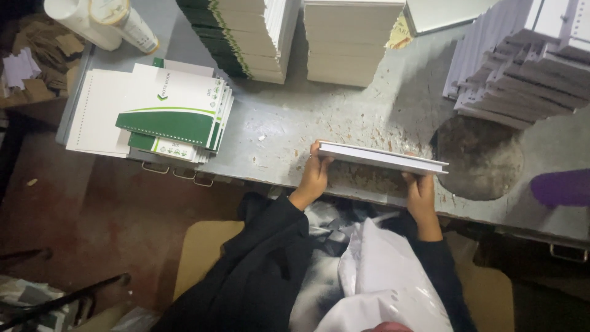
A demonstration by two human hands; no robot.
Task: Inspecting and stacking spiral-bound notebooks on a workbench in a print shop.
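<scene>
I hold a thin stack of white pages point(381, 157) on edge over the near rim of the grey worktable point(289, 132). My left hand point(314, 177) grips its left end and my right hand point(421, 193) grips its right end. Both arms wear black sleeves. The stack runs slightly downward to the right. White cloth lies in my lap below it.
A pile of green-and-white notebook covers point(169, 114) lies at the table's left. Tall stacks of white pages point(341, 40) stand at the back, staggered page bundles point(522, 67) at the right. A round hole point(479, 157) and a purple object point(562, 187) sit at right. Paper rolls point(101, 21) lie top left.
</scene>
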